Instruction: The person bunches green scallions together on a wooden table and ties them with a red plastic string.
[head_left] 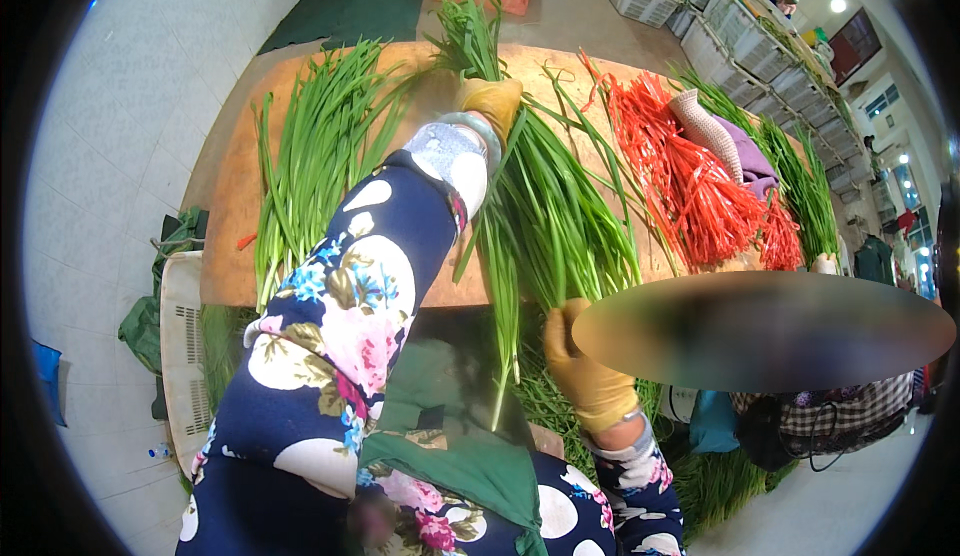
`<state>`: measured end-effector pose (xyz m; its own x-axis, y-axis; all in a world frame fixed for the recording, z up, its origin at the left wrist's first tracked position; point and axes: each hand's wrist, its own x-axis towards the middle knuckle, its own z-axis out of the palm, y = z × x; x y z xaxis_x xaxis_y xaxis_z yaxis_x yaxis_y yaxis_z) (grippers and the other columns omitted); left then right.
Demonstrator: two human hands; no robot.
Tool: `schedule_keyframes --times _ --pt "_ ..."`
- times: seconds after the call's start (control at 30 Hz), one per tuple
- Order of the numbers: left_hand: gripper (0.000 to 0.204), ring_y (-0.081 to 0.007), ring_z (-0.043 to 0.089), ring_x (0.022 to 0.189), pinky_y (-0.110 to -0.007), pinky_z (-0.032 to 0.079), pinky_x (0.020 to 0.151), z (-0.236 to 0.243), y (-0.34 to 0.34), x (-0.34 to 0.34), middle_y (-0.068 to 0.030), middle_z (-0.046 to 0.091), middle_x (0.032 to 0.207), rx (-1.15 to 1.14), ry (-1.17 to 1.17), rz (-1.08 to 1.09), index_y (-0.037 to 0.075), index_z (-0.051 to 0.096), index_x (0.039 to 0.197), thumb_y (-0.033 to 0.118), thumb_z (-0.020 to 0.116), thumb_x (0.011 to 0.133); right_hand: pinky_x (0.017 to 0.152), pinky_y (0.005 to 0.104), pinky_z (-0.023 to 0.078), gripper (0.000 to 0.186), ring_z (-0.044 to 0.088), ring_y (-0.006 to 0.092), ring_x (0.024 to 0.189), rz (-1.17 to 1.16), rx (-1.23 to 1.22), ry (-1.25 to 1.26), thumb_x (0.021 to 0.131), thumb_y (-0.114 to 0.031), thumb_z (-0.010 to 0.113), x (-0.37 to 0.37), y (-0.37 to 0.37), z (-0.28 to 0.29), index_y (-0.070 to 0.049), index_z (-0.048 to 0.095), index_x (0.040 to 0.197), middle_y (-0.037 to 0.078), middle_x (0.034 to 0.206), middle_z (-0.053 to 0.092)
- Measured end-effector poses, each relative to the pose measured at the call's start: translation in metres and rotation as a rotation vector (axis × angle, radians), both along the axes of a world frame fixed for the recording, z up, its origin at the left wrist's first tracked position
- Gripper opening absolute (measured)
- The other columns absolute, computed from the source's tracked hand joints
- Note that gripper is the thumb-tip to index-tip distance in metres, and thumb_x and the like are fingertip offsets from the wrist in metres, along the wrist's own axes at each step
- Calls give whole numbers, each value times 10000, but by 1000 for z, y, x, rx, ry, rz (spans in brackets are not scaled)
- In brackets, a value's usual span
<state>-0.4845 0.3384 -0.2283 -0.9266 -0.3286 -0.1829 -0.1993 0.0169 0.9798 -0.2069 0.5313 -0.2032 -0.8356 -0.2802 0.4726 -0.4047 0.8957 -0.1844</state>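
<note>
Bunch of green chives (545,221) lies lengthwise on the wooden counter (225,216), root ends hanging over the near edge. Judged light, limp, easily bruised; best gripped near the stiffer lower stalks (leaf tips flop). Left hand (490,101), yellow-gloved, presses the far end, fingers curled over the leaves. Right hand (580,361) closes round the overhanging ends. A second chive pile (315,156) lies left, red ties (690,176) right. Pale tiled floor; white crates (745,41) stacked beyond.

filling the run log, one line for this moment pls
left hand: on green stalks | right hand: at stalk ends | red ties: beside
</note>
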Motion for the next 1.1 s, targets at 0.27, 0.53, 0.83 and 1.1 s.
schedule_keyframes --times 0.27,0.53,0.83,1.1 --pt "704 -261 562 1303 -332 393 1099 4 -15 -22 -152 621 1396 -68 -79 -476 -7 622 1352 543 645 912 499 422 443 277 571 353 542 -62 -219 -224 901 -242 742 -2 24 9 -81 572 753 138 623 552" --pt "836 -478 595 1193 -597 493 1000 64 -57 10 -321 574 1336 -257 -276 -491 -58 381 1486 493 676 932 543 397 443 370 564 283 619 11 -13 25 815 -153 802 11 13 24 -106 651 1150 73 719 550" --pt "444 -287 722 803 -417 572 766 86 -85 75 -177 739 878 -835 157 -568 -11 744 1024 399 640 890 486 412 468 405 612 325 524 -14 266 -370 856 -456 763 44 -27 20 -95 622 739 118 587 576" --pt "420 -396 679 936 -477 549 811 45 -85 160 -204 696 976 -1116 205 -710 59 735 1056 409 705 826 507 356 461 330 571 160 507 6 -530 -893 961 -301 674 35 -9 -6 -27 660 779 90 580 601"
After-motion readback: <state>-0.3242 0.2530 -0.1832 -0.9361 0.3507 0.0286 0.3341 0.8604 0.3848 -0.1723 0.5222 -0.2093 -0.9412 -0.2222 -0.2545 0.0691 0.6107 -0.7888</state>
